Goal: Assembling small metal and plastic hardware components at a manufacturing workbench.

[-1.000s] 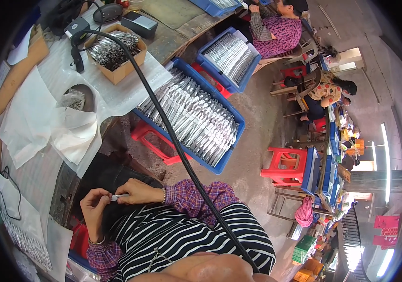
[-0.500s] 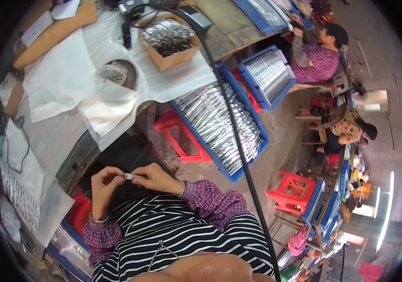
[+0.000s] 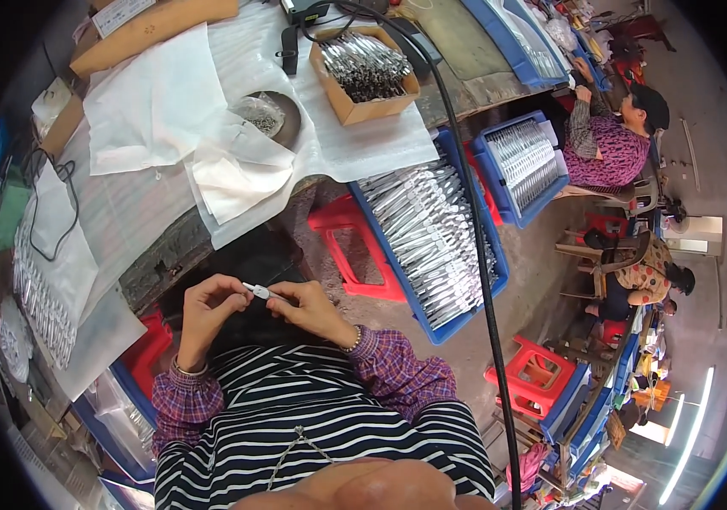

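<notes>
Above my lap, a small slim silvery-white piece (image 3: 258, 291) is held between both hands. My left hand (image 3: 210, 313) is closed, its thumb and finger pinching the piece's left end. The fingers of my right hand (image 3: 316, 310) are closed around the other end. Part of the piece is hidden by my fingertips, and its exact kind cannot be made out. Just past my right hand, a blue crate (image 3: 436, 337) is filled with rows of long shiny metal pieces (image 3: 427, 242).
A red stool (image 3: 338, 216) stands beneath the crate. On the bench sit a cardboard box (image 3: 373, 111) of metal pieces, a round bowl (image 3: 292, 123) and white sheets (image 3: 155, 102). A black cable (image 3: 491, 314) crosses the view. Two people sit at the right, one in purple (image 3: 610, 157).
The whole view has shifted, so bench and crates appear farther right. Both hands still grip the small piece, which is now tilted differently and shows more of its flat side.
</notes>
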